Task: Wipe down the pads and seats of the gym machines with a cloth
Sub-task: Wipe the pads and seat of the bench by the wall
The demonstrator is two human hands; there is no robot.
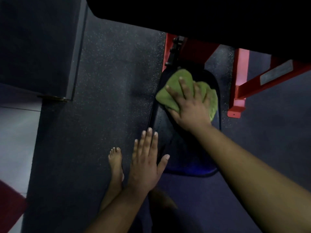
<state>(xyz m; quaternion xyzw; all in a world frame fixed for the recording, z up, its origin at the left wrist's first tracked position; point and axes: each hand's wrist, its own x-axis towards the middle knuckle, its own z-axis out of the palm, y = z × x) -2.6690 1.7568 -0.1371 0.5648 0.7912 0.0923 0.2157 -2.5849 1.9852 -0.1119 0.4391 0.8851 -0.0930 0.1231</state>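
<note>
Head view: two hands, right hand (190,105) pressing one cloth (175,84).

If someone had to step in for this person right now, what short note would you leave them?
Right hand: spread flat, pressing the green cloth onto the far end of the dark seat.
Left hand: open, fingers straight, at the seat's near left edge; contact unclear.
Red frame stands beyond, on the floor.
Done: cannot tell how much is wiped.
Left: judging by the cloth's place, probably the seat's near part, then other pads.
</note>
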